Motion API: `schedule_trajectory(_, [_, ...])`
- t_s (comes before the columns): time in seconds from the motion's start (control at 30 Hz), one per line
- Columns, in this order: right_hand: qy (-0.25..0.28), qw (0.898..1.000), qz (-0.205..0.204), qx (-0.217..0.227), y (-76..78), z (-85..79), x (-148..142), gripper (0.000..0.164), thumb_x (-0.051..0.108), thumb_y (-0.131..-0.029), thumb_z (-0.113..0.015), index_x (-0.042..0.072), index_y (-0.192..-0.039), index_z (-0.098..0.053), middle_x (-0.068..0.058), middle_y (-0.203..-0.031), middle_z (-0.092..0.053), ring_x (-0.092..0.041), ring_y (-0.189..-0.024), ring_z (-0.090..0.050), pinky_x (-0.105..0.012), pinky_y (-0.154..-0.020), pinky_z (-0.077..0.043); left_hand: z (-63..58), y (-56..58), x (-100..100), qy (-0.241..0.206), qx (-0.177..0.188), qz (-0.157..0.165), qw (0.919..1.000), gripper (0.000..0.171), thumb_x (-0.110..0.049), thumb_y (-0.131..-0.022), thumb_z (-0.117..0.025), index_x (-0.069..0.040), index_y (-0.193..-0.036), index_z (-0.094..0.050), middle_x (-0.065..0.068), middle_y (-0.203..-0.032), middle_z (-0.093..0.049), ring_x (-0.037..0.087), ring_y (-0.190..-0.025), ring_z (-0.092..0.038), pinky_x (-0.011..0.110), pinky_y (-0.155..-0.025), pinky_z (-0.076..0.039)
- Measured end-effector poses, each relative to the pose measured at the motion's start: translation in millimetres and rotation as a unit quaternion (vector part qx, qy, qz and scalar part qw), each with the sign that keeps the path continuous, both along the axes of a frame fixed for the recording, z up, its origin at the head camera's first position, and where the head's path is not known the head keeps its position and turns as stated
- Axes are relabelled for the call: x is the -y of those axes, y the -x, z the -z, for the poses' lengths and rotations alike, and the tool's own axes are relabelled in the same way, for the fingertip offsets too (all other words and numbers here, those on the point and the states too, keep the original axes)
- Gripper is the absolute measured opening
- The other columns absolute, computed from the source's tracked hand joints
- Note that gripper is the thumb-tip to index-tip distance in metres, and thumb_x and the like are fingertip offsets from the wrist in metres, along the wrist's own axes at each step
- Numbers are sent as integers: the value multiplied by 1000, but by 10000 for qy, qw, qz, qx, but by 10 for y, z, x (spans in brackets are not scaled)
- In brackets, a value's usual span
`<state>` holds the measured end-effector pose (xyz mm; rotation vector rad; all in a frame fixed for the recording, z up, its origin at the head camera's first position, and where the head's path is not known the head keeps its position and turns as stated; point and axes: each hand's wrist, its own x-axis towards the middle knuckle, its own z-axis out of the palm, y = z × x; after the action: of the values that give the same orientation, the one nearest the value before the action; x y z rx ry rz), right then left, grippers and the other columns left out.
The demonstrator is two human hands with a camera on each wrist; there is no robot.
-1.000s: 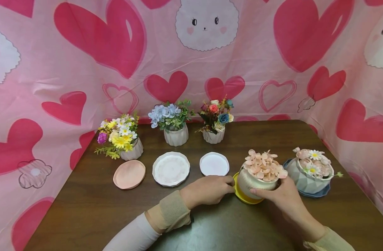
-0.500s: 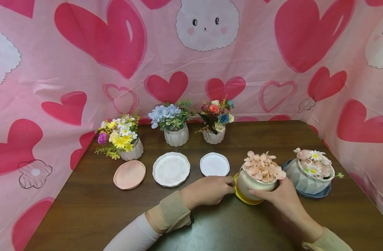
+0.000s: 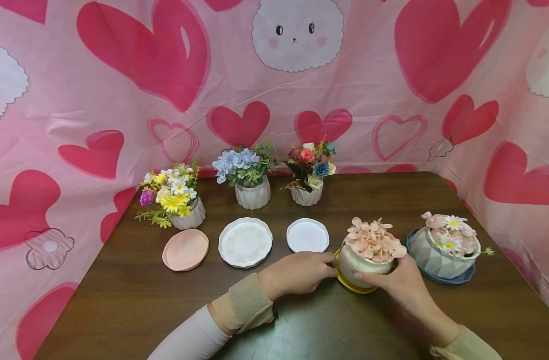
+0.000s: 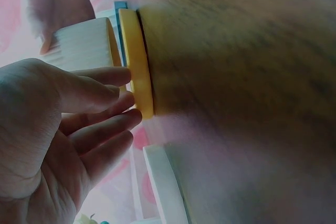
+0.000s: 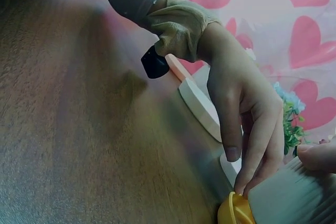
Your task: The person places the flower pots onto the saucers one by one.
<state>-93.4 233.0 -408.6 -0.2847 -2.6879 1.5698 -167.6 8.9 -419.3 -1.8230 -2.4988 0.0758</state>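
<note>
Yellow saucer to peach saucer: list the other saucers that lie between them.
The large white saucer, then, nearer the yellow saucer, the small white saucer, partly hidden by the left hand, as the head view shows.

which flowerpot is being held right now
The round ribbed pot of peach flowers: the right hand grips it, while the other four are unheld.

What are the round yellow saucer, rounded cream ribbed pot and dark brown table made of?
Round yellow saucer: ceramic or plastic, smooth; plain, even-coloured wall.
Rounded cream ribbed pot: probably ceramic, satin; soft sheen over fine ribs.
Dark brown table: wood or laminate, semi-gloss; grain, pale reflection.
</note>
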Motion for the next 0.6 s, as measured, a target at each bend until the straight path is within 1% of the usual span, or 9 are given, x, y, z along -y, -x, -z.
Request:
schedule_trajectory(0.07, [-85,9999,2,55,3,-1,2,101,26,-69,-91,2,-148,-33,-21,-146,-47,-20,-128,-47,-12,-97,-36,-4,-1,2,-10,-43,23,10000,29,-10,-92,-63,-25,-116,-70,-5,-121,-62,7,-102,-63,19,-87,-52])
schedule_trajectory(0.13, [-108,9999,-10,105,4,-3,1,103,26,-69,-91,1,-149,-31,-22,-147,-45,-31,-132,-45,-25,-105,-37,-7,-3,4,-22,-91,49,9999,29,-10,-92,-64,-25,-116,-70,-5,-121,-62,7,-101,-62,19,-87,-52])
schedule_trajectory(0.2, [-109,9998,-20,156,4,-4,0,105,27,-69,-91,0,-149,-29,-24,-147,-43,-35,-134,-43,-40,-110,-36,-9,-4,4,-24,-134,70,9999,29,-10,-91,-64,-25,-116,-70,-5,-120,-61,7,-100,-62,19,-86,-52])
schedule_trajectory(0.27, [-35,9998,-29,180,5,-3,0,106,27,-69,-91,-1,-150,-28,-25,-148,-42,-36,-135,-42,-49,-111,-33,-9,-4,6,-25,-139,68,9999,29,-10,-91,-64,-25,-115,-70,-5,-119,-61,7,-99,-62,19,-85,-52])
schedule_trajectory(0.33, [-24,9998,-14,209,5,-1,0,106,27,-69,-91,-1,-150,-28,-25,-148,-42,-36,-135,-42,-50,-111,-33,-9,-3,6,-23,-155,70,9999,28,-10,-91,-64,-25,-115,-70,-5,-119,-61,7,-98,-62,19,-84,-52])
schedule_trajectory(0.47, [-107,9997,4,217,7,8,2,104,27,-69,-91,-1,-149,-30,-25,-147,-44,-35,-134,-43,-47,-110,-34,-5,1,7,-26,-193,100,9998,28,-10,-91,-64,-25,-115,-70,-5,-117,-61,7,-97,-61,18,-84,-52])
schedule_trajectory(0.6, [-128,9997,-2,224,8,21,6,105,28,-69,-91,-2,-148,-30,-25,-146,-44,-35,-134,-44,-48,-110,-34,-2,7,7,-30,-200,137,9997,29,-10,-91,-64,-25,-115,-70,-5,-117,-60,7,-97,-61,18,-84,-51])
